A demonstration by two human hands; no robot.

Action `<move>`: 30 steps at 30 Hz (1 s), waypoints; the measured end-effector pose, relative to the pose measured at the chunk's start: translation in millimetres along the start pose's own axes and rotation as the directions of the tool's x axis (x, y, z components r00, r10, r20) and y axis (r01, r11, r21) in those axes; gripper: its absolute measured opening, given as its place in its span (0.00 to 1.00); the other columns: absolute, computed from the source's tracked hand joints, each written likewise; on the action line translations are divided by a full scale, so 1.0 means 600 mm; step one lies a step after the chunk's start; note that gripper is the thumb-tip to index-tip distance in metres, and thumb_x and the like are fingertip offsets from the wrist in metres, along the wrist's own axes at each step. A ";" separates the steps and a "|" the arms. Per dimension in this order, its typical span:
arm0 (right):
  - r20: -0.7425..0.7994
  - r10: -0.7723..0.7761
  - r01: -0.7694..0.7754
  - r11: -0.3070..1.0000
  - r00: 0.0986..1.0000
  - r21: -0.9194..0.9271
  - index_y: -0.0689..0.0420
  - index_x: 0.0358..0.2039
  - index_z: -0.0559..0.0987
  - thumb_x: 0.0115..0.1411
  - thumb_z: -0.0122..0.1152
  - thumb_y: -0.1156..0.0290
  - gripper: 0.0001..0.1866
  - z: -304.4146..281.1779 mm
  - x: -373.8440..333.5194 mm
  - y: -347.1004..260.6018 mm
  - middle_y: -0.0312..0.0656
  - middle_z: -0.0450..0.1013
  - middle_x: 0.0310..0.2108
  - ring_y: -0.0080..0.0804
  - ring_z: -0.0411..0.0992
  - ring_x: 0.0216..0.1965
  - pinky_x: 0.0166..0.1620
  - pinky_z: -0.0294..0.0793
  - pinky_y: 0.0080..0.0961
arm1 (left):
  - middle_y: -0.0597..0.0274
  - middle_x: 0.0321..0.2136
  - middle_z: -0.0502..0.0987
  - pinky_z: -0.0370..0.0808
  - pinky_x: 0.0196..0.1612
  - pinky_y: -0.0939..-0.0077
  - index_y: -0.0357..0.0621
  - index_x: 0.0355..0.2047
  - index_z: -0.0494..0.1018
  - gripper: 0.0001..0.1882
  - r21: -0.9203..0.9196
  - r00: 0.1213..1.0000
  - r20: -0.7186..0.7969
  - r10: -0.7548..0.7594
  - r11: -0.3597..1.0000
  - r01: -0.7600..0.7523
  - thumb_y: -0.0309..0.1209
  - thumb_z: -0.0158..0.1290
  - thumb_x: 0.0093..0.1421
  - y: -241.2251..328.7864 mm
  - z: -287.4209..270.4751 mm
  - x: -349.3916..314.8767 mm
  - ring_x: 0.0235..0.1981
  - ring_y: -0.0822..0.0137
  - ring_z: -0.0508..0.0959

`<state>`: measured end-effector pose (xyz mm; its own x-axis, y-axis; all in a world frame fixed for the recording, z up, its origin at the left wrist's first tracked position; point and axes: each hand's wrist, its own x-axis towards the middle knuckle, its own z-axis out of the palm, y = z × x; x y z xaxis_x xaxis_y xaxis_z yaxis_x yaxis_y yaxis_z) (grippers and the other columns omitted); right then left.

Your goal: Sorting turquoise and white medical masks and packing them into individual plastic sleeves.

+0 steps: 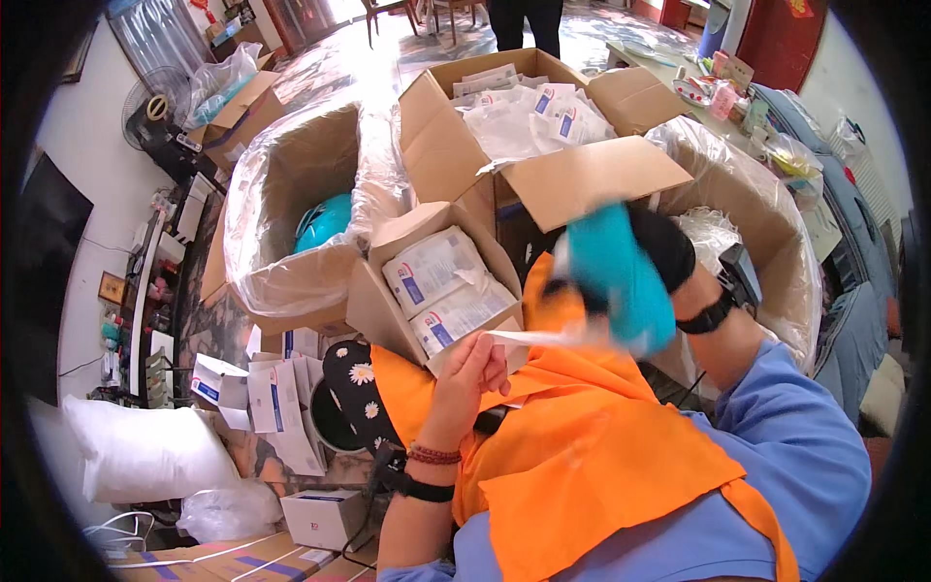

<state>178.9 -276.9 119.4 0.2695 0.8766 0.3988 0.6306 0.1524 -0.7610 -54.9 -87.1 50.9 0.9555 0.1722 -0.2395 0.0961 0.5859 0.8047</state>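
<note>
Pinching a thin clear plastic sleeve (543, 338) at centre, the left hand (472, 373) clamps its edge while the right hand (669, 254), at two o'clock, grips a soft, light teal item (621, 276), best held mid-body.

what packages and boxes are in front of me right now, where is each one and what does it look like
Flat white packets: in the small open carton by the left hand, with blue-and-red label patches.
Big open cardboard box: straight ahead, holds loose white packets.
Plastic-lined carton: far left, something teal inside.
Small white boxes: lower left, blue marks.
Teal item: in the right hand, blurred.
</note>
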 end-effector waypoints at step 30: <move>0.415 0.488 -0.506 0.063 0.768 0.860 0.63 0.51 0.73 0.61 0.62 0.64 0.21 0.176 0.008 -0.089 0.44 0.76 0.43 0.32 0.75 0.43 0.48 0.73 0.25 | 0.59 0.21 0.72 0.72 0.30 0.73 0.35 0.29 0.68 0.14 0.391 0.970 0.064 0.233 0.889 -0.239 0.31 0.41 0.70 -0.046 0.000 -0.068 0.23 0.66 0.73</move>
<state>69.4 -232.4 108.1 0.2124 0.9369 -0.2776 -0.7225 -0.0407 -0.6902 -96.4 -110.2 38.2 0.9673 0.2536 -0.0100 -0.0343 0.1696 0.9849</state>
